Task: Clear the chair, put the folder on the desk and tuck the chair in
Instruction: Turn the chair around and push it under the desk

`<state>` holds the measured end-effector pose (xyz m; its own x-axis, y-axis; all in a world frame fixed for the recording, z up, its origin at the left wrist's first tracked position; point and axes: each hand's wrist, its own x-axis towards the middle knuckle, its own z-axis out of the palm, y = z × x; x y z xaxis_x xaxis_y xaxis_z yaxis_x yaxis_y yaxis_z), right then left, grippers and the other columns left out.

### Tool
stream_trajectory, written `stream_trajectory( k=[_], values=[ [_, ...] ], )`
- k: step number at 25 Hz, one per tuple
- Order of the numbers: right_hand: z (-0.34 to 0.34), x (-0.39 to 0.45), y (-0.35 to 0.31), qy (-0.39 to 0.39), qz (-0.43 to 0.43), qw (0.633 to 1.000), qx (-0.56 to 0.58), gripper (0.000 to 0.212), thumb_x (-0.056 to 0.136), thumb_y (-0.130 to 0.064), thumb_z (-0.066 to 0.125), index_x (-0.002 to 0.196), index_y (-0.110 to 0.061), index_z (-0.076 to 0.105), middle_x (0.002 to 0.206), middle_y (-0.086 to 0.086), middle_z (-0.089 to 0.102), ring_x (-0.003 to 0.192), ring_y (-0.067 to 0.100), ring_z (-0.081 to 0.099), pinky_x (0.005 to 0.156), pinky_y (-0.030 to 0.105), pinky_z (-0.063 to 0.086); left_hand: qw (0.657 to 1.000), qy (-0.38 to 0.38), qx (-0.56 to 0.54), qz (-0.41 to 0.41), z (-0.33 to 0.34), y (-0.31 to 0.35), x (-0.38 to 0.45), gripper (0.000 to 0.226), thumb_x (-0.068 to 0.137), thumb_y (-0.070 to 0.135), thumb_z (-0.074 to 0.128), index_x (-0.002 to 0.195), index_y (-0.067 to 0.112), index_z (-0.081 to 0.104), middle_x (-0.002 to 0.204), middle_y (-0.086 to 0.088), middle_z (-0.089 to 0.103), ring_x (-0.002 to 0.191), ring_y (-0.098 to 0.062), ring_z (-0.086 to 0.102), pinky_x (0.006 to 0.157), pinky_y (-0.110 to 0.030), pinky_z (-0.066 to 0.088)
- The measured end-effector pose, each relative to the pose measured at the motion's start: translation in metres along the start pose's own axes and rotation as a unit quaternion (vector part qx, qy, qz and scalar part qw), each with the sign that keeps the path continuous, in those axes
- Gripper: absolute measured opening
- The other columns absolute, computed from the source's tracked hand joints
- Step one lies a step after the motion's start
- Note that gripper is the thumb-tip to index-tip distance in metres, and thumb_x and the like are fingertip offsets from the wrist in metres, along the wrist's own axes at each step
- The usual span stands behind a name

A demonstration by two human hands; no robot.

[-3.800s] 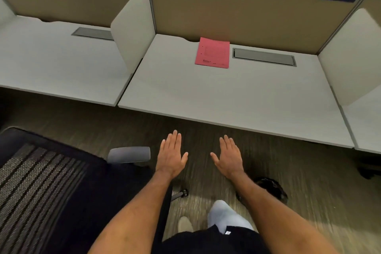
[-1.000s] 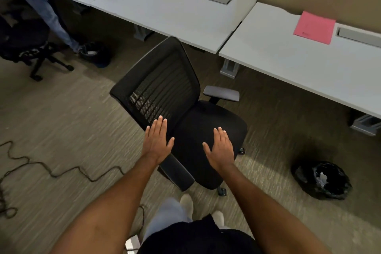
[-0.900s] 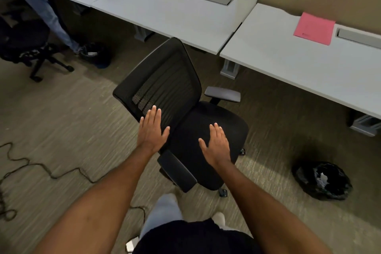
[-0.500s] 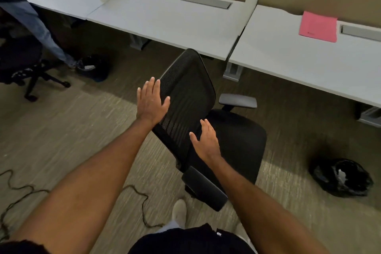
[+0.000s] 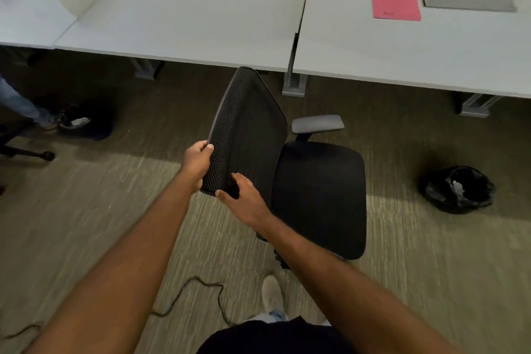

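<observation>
The office chair (image 5: 287,158) hides its own base and wheels under the seat, and its near armrest lies behind the right forearm. The right hand (image 5: 244,200) covers the backrest's near corner; its fingertips curl out of sight. On the pink folder (image 5: 396,2), at two o'clock, the print is too small to read. The counter (image 5: 402,49) runs off the right edge. At nine o'clock, another person's leg (image 5: 17,103) is cut by the left edge.

Single head cam, wide-angle, looking fwd and steeply down, chair (image 5: 290,158) close below, counter (image 5: 402,49) further ahead, floor (image 5: 86,210) around.
</observation>
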<state>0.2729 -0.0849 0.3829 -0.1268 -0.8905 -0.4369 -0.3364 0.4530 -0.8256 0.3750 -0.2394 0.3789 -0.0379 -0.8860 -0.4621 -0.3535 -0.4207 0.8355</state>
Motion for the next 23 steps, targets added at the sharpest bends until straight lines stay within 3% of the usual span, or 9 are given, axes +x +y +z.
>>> stream_trajectory(
  k=[2,4,7,11,13,17,20,23],
  values=[
    [-0.003,-0.01,0.0,0.01,-0.009,1.0,0.014,0.064,0.094,-0.047,0.066,0.147,-0.019,0.045,0.147,0.001,0.048,0.133,0.018,0.05,0.102,0.023,0.038,0.999,-0.034,-0.03,-0.008,-0.003,-0.003,-0.013,0.025,0.103,0.019,0.05,0.123,0.008,0.06,0.119,-0.016,0.069,0.106,-0.031,0.067,0.095,-0.051,0.056],
    [-0.006,-0.018,0.007,0.007,-0.012,1.0,0.011,0.067,0.095,-0.042,0.068,0.15,-0.014,0.042,0.152,0.005,0.045,0.137,0.019,0.047,0.102,0.02,0.034,0.995,-0.074,-0.066,-0.022,-0.009,-0.007,-0.036,0.016,0.105,0.016,0.047,0.116,0.009,0.058,0.112,-0.014,0.067,0.098,-0.027,0.066,0.084,-0.044,0.059],
    [-0.009,-0.028,0.016,-0.012,-0.002,1.0,0.002,0.087,0.088,-0.055,0.07,0.157,-0.017,0.033,0.161,0.004,0.037,0.144,0.019,0.042,0.117,0.032,0.036,0.974,-0.183,-0.108,-0.079,-0.027,-0.023,-0.068,0.016,0.105,0.017,0.047,0.115,0.012,0.059,0.111,-0.011,0.068,0.088,-0.02,0.069,0.069,-0.037,0.06],
    [-0.017,-0.038,0.031,-0.05,0.014,0.999,-0.016,0.107,0.074,-0.071,0.072,0.159,-0.026,0.026,0.165,-0.001,0.03,0.145,0.016,0.039,0.119,0.039,0.038,0.935,-0.313,-0.094,-0.139,-0.051,-0.048,-0.092,0.03,0.099,0.022,0.056,0.127,0.012,0.06,0.117,-0.015,0.071,0.092,-0.026,0.072,0.08,-0.041,0.062],
    [-0.024,-0.046,0.035,-0.065,0.008,0.998,-0.027,0.109,0.073,-0.072,0.073,0.16,-0.027,0.023,0.166,-0.003,0.028,0.147,0.014,0.036,0.12,0.036,0.036,0.943,-0.292,-0.099,-0.123,-0.048,-0.051,-0.096,0.03,0.099,0.027,0.056,0.124,0.012,0.061,0.113,-0.012,0.07,0.09,-0.024,0.071,0.08,-0.04,0.06],
    [-0.026,-0.059,0.033,-0.063,-0.029,0.994,-0.088,0.108,0.077,-0.07,0.072,0.16,-0.028,0.019,0.168,-0.005,0.022,0.151,0.014,0.028,0.122,0.036,0.031,0.986,-0.117,-0.115,-0.031,-0.035,-0.037,-0.069,0.028,0.101,0.022,0.057,0.128,0.015,0.055,0.126,-0.007,0.063,0.098,-0.02,0.068,0.089,-0.043,0.057],
    [-0.025,-0.069,0.03,-0.039,-0.048,0.99,-0.129,0.106,0.078,-0.067,0.072,0.16,-0.03,0.017,0.168,-0.006,0.021,0.151,0.014,0.027,0.12,0.039,0.033,0.998,-0.03,-0.032,0.048,-0.027,-0.026,-0.051,0.051,0.097,0.025,0.064,0.144,0.022,0.045,0.136,0.005,0.054,0.12,-0.02,0.06,0.103,-0.047,0.051],
    [-0.028,-0.084,0.037,-0.028,-0.048,0.988,-0.145,0.101,0.079,-0.064,0.07,0.159,-0.03,0.019,0.165,-0.008,0.027,0.147,0.013,0.032,0.117,0.039,0.037,0.989,0.004,0.092,0.116,-0.021,-0.023,-0.047,0.061,0.096,0.027,0.065,0.15,0.019,0.039,0.142,0.005,0.047,0.13,-0.017,0.05,0.111,-0.037,0.042]
  ],
)
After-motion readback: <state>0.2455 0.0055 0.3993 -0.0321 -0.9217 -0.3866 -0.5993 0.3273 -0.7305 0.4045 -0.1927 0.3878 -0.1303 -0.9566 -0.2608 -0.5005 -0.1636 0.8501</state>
